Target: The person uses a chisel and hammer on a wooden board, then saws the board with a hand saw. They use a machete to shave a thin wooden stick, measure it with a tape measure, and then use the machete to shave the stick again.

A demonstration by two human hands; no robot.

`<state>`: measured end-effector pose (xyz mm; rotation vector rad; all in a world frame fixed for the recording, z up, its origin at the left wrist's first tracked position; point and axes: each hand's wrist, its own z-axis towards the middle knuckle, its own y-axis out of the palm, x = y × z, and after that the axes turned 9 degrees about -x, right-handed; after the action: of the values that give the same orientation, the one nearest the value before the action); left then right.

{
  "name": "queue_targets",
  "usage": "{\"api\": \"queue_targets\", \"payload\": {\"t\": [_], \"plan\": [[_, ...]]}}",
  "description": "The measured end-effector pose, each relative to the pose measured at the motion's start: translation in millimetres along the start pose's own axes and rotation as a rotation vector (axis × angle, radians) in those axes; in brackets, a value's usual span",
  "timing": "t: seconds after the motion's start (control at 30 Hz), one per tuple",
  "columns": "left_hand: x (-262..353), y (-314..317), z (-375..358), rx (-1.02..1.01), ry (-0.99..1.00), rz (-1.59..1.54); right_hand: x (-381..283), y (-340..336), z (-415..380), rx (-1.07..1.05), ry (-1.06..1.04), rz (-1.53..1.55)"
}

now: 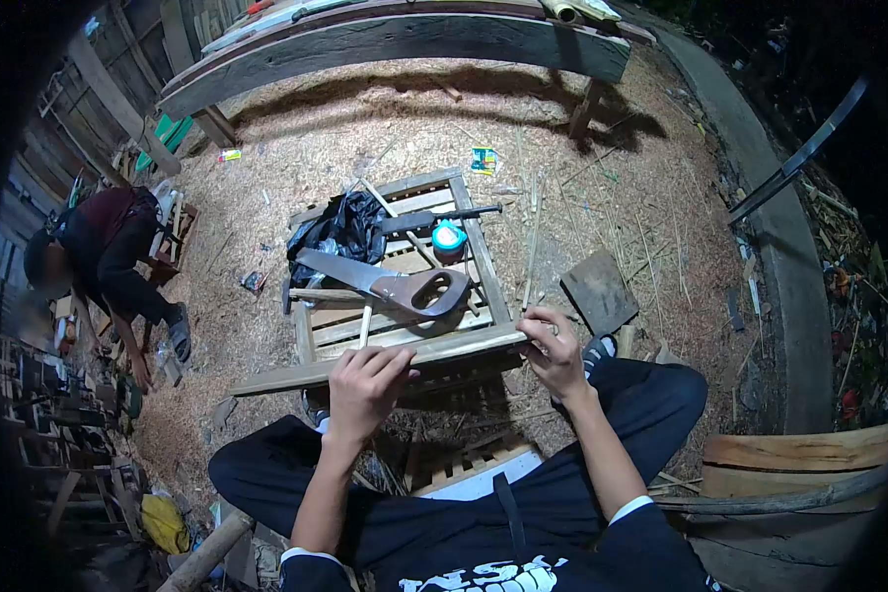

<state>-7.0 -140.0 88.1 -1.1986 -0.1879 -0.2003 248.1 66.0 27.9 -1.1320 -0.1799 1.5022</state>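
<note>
A long wooden strip (454,345) runs across the near edge of a low slatted table (473,232), its left end jutting past the frame. My left hand (368,387) is closed over the strip near its middle, fingers curled. At the strip's right end, my right hand (555,353) has its fingers bent and pinched on the wood. A handsaw (390,286) lies on the slats just beyond, handle to the right. Behind it are a black plastic bag (350,237), a dark sheathed blade (424,219) and a jar with a turquoise lid (449,239).
A heavy wooden bench (395,54) spans the far side. A square board (600,292) lies on the shavings-covered ground to the right. At left, another person (109,247) bends low. A curved metal strip (804,153) stands at right, near stacked planks (799,454).
</note>
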Motion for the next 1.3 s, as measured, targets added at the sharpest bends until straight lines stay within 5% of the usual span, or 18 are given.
{"api": "queue_targets", "payload": {"t": [0.2, 0.43, 0.9, 1.3], "plan": [[18.7, 23.7, -22.2, 0.012, -0.023, -0.025, 3.2, 3.0, -1.4, 0.151, -0.099, -0.306], [23.5, 73.6, -30.1, -0.244, -0.112, -0.17, 19.5, 2.4, -28.9, -0.17, 0.113, -0.146], [27.3, 130.5, 62.3, -0.043, -0.119, -0.406, 5.0, 31.8, -0.3, 0.037, 0.564, -0.03], [25.6, 141.9, 65.2, -0.005, -0.132, -0.398, 3.4, 49.9, 3.2, 0.063, 0.493, -0.304]]}}
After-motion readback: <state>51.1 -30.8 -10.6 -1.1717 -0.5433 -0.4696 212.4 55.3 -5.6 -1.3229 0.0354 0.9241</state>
